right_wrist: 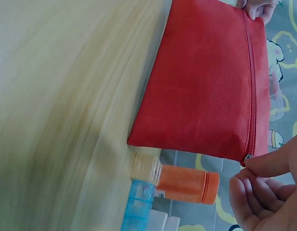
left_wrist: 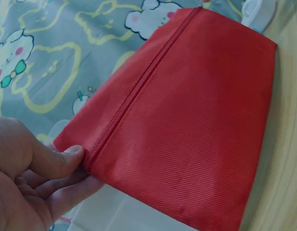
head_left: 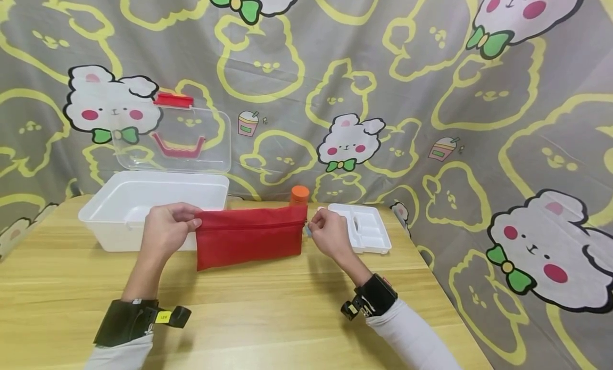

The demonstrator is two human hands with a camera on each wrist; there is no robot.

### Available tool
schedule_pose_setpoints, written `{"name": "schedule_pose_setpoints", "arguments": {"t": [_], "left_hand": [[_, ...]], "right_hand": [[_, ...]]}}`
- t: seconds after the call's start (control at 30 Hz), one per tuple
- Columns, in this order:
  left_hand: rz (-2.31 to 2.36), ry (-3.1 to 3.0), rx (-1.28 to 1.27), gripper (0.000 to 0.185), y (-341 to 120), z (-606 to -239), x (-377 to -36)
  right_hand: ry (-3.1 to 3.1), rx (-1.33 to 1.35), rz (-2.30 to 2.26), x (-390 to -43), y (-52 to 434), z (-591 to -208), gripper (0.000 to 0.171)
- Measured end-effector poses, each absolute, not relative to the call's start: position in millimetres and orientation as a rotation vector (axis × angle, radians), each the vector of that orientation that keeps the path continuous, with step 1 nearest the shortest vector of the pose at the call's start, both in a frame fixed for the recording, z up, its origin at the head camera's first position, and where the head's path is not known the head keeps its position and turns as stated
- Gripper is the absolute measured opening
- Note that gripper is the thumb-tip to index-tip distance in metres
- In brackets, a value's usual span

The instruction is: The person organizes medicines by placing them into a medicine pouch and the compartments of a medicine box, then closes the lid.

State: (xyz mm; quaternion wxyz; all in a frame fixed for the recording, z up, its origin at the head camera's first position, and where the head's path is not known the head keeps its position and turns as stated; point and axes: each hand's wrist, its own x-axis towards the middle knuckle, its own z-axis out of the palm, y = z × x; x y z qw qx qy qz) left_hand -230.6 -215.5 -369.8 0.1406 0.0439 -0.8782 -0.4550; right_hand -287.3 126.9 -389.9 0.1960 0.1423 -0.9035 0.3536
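A flat red zippered pouch (head_left: 249, 245) is stretched between both hands above the wooden table. With thumb and fingers my left hand (head_left: 167, 229) pinches its left end, right by the zipper's end (left_wrist: 93, 161). At the opposite end, my right hand (head_left: 330, 234) pinches the small metal zipper pull (right_wrist: 248, 158) between thumb and finger. Along the pouch's upper part the zipper teeth look closed. Behind the right end stands an orange bottle (right_wrist: 184, 184), its lower part hidden by the pouch in the head view.
A white storage box (head_left: 115, 237) stands at the back left, its clear lid (head_left: 191, 141) raised. A white compartment tray (head_left: 371, 226) lies at the right. Beside the bottle are a small jar (right_wrist: 146, 167) and a blue translucent container (right_wrist: 138, 204). A patterned curtain (head_left: 287, 82) hangs behind the table.
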Motion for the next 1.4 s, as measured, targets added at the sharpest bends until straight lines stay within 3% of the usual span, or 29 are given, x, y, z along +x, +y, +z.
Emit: {"name": "schedule_pose_setpoints", "arguments": {"t": [0.1,0.3,0.47,1.03,1.4], "left_hand": [[-1.324,-2.572,0.122,0.023,-218,-371,-229],[-1.293,-2.625,0.082,0.025,-224,-372,-226],[-1.263,-2.69,0.048,0.029,-229,-372,-222],[-1.335,-2.899,-0.04,0.045,-238,-380,-224],[-1.371,-2.88,-0.075,0.044,-238,-386,-227]], "right_hand": [[-2.568,0.385,1.04,-286,125,-391,0.004],[-2.703,0.344,1.366,-286,123,-392,0.029],[-2.729,0.241,1.695,-286,120,-393,0.029],[-2.749,0.304,1.7,-284,123,-401,0.023],[-2.666,0.386,1.657,-281,114,-415,0.019]]}}
